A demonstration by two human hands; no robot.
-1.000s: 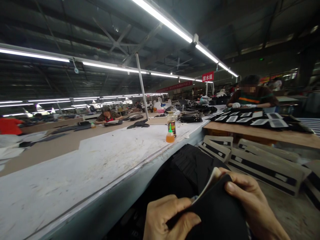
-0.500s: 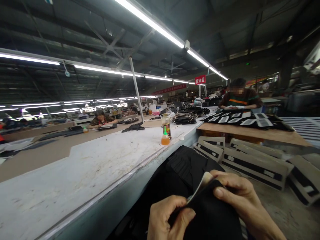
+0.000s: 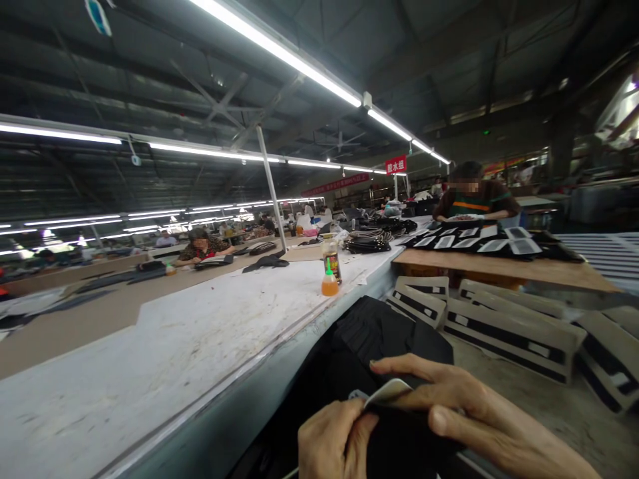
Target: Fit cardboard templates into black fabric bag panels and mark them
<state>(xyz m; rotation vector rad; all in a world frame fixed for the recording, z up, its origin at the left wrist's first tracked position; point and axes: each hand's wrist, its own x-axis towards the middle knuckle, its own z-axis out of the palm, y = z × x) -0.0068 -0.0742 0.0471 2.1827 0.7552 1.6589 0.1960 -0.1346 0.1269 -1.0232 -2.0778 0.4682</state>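
At the bottom of the view my left hand (image 3: 332, 440) is closed in a pinch on the edge of a black fabric piece (image 3: 404, 446) with a pale lining (image 3: 388, 391). My right hand (image 3: 464, 412) holds the same piece from the right, thumb on top and fingers stretched along its upper edge. Behind the hands lies a heap of black fabric pieces (image 3: 374, 332), against the edge of the long white worktable (image 3: 174, 352).
An orange squeeze bottle (image 3: 329, 285) and a labelled bottle (image 3: 331, 255) stand on the worktable. Flat beige-and-black panels (image 3: 504, 326) lie to the right. A person (image 3: 472, 199) sits at a wooden table (image 3: 499, 266) covered with pieces; other people work farther back.
My right hand's fingers have stretched out flatter along the piece's top edge, and the piece sits lower in the view. The camera has tilted slightly.
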